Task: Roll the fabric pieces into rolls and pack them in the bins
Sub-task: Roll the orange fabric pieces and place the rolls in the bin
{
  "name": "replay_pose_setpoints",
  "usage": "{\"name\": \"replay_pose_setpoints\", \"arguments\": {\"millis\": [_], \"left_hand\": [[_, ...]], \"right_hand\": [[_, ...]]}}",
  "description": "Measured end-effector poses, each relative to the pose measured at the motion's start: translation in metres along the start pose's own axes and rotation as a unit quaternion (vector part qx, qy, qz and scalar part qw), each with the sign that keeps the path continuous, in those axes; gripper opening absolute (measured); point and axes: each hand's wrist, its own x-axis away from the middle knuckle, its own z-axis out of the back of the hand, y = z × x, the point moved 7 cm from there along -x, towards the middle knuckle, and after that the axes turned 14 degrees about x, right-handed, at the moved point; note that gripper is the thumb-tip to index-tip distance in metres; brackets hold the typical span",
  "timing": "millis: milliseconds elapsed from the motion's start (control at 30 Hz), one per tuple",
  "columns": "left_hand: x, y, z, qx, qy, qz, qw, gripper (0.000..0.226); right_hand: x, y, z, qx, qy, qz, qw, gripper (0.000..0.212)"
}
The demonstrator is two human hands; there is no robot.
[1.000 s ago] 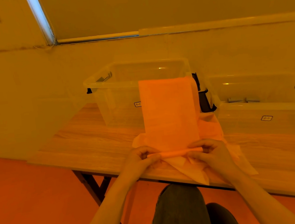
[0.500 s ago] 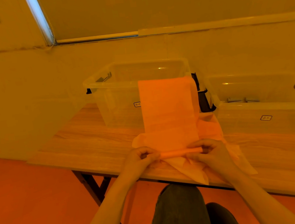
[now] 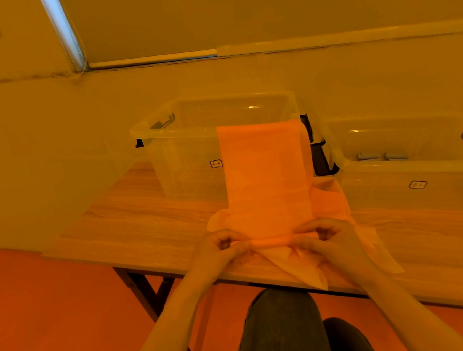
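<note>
A long orange fabric strip (image 3: pixel 265 177) runs from the near edge of the wooden table (image 3: pixel 143 225) up over the front rim of the left clear bin (image 3: pixel 182 158). Its near end is wound into a thin roll (image 3: pixel 272 241). My left hand (image 3: pixel 218 249) pinches the roll's left end and my right hand (image 3: pixel 330 239) pinches its right end. More loose pale fabric pieces (image 3: pixel 307 267) lie under the strip and hang over the table's edge. The right clear bin (image 3: pixel 414 171) holds two small grey rolls (image 3: pixel 378 156).
Both bins stand against the wall at the back of the table, with black latches (image 3: pixel 319 159) between them. My knees (image 3: pixel 282 331) are below the table's front edge. The table's folding legs (image 3: pixel 149 297) stand at the left on an orange floor.
The rolled end has turned slightly further up the strip; both hands have kept their grip and stayed almost in place.
</note>
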Motion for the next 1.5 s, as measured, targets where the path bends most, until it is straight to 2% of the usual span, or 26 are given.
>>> {"name": "replay_pose_setpoints", "arguments": {"millis": [100, 267, 433, 567, 733, 967, 1100, 1300, 1500], "left_hand": [[0.001, 0.001, -0.001, 0.015, 0.005, 0.009, 1.000, 0.005], [0.003, 0.001, -0.001, 0.019, 0.000, 0.012, 1.000, 0.019], [0.003, 0.005, 0.005, 0.005, 0.033, 0.010, 0.999, 0.006], [0.003, 0.009, 0.003, -0.008, 0.028, 0.010, 1.000, 0.007], [0.009, 0.022, -0.004, 0.000, 0.040, -0.011, 0.999, 0.011], [0.023, 0.032, -0.009, -0.002, 0.008, -0.023, 1.000, 0.015], [0.027, 0.039, -0.011, 0.008, 0.014, -0.029, 0.999, 0.008], [0.032, 0.044, -0.014, 0.002, -0.014, -0.043, 0.999, 0.020], [0.036, 0.045, -0.015, -0.007, 0.004, -0.052, 0.999, 0.006]], "right_hand": [[0.001, 0.002, 0.001, 0.022, 0.000, -0.003, 1.000, 0.024], [0.001, -0.001, 0.001, 0.013, 0.002, 0.003, 1.000, 0.022], [0.001, -0.006, -0.001, 0.005, 0.008, 0.017, 1.000, 0.015], [0.001, -0.013, 0.000, -0.009, -0.001, 0.017, 1.000, 0.013], [0.003, -0.019, 0.003, 0.026, -0.013, 0.019, 0.999, 0.011], [0.018, -0.028, 0.004, 0.078, -0.031, 0.026, 0.996, 0.022], [0.024, -0.036, 0.007, 0.062, -0.018, 0.041, 0.997, 0.016], [0.031, -0.042, 0.008, 0.044, -0.010, 0.060, 0.997, 0.009], [0.033, -0.038, 0.005, 0.017, -0.004, 0.050, 0.999, 0.024]]}}
